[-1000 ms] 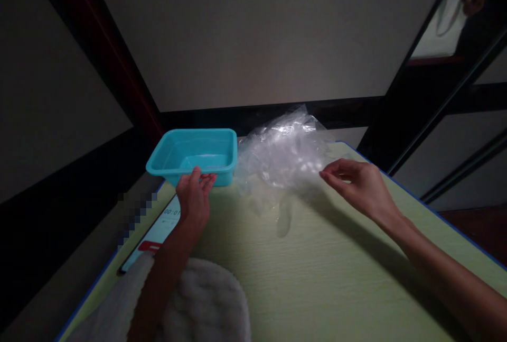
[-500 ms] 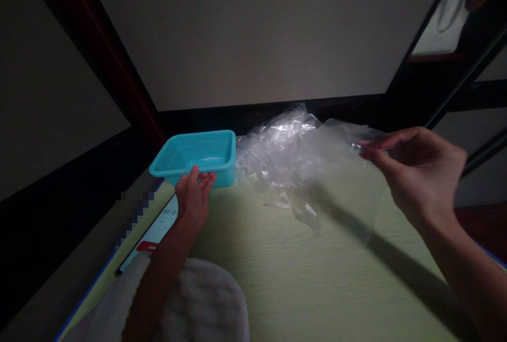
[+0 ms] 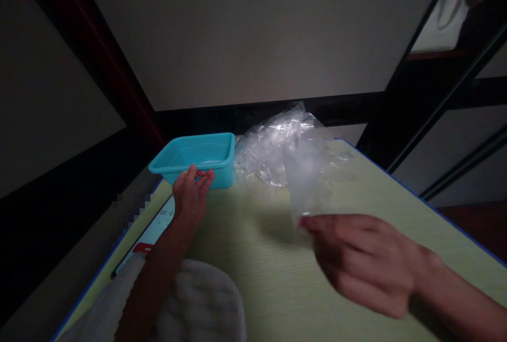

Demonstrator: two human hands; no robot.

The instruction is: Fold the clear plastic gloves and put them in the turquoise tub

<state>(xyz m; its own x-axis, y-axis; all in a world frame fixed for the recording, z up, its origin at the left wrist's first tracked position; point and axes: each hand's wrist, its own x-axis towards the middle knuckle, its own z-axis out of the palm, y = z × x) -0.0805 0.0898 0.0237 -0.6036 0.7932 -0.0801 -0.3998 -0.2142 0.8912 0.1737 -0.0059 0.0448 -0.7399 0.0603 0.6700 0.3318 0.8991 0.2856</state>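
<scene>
While the left hand (image 3: 190,192) grips the turquoise tub (image 3: 223,177), the right hand (image 3: 364,260) pinches clear film (image 3: 303,181), which looks light, limp and slippery, best held by an edge.

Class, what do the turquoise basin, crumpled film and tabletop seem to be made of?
Turquoise basin: probably plastic, smooth and satiny, with a rounded rim.
Crumpled film: likely thin, glossy clear plastic, from its creases and glints.
Tabletop: perhaps matte laminate, given its fine grain lines; wood is possible.

Tub (image 3: 224,177): smooth plastic
Clear film (image 3: 273,146): wrinkled plastic, quite glossy
Tabletop (image 3: 277,284): wood-like grain, rather matt
Pale fabric (image 3: 208,299): quilted, matt
</scene>
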